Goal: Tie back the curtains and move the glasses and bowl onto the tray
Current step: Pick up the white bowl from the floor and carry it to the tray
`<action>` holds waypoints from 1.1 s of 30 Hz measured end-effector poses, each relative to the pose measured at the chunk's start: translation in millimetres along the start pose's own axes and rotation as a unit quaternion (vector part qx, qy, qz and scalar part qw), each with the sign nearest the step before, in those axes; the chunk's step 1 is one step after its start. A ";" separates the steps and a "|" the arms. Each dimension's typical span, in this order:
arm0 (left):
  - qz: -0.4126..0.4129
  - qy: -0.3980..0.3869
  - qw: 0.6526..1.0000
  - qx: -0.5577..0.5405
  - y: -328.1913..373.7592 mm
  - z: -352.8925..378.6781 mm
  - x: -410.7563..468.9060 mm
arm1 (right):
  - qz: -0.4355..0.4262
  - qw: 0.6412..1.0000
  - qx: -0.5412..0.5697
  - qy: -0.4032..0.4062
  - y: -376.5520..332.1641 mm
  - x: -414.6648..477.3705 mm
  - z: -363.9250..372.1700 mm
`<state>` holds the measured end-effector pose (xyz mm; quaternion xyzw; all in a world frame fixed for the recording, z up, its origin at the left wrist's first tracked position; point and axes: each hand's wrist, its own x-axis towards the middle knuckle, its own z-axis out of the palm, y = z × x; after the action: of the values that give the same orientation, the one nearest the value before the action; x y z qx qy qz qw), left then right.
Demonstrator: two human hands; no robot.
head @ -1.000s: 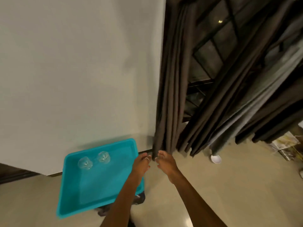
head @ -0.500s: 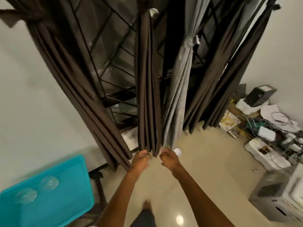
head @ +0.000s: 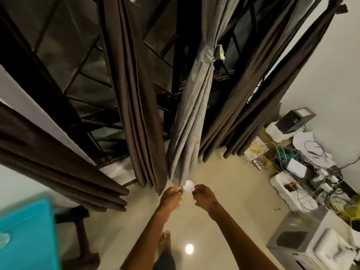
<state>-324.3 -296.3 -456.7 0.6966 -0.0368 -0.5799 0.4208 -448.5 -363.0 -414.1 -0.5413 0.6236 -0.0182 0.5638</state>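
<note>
Head, left hand (head: 170, 197), right hand (head: 203, 195) outstretched, flanking bowl (head: 188, 186)

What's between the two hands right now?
The white bowl shows in the gap between the left hand and right hand in the head view, by the hem of the grey curtain. Whether either hand touches it is unclear.

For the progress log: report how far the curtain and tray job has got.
Done, apparently: the grey curtain is tied at its middle, and a glass shows, blurred, on the tray. In hand: the left hand and right hand flank the bowl below the grey curtain; a grip is unclear. Left: the bowl onto the tray.
</note>
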 end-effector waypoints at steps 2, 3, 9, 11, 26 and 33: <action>-0.003 0.003 1.000 0.014 14.5 11.0 6.3 | -0.004 1.000 0.004 -0.002 -6.0 16.0 -11.9; -0.003 0.006 1.000 0.021 21.8 15.3 9.8 | -0.002 1.000 0.010 -0.003 -8.0 22.6 -17.8; 0.001 0.038 0.998 0.047 49.0 46.2 32.0 | 0.026 0.999 0.021 -0.025 -6.3 64.5 -53.5; -0.004 0.050 0.998 0.038 54.2 61.0 35.4 | 0.046 0.997 0.048 -0.033 -5.0 79.8 -64.7; -0.085 0.150 0.984 -0.044 55.1 215.1 82.5 | -0.016 0.977 -0.151 -0.152 28.4 201.3 -226.3; -0.106 0.158 0.981 -0.048 11.4 213.8 152.1 | -0.013 0.965 -0.191 -0.177 50.7 269.6 -213.6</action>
<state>-449.3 -501.9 -561.9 0.7585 0.1321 -0.5050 0.3900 -576.3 -655.1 -552.7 -0.6419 0.4986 0.1898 0.5508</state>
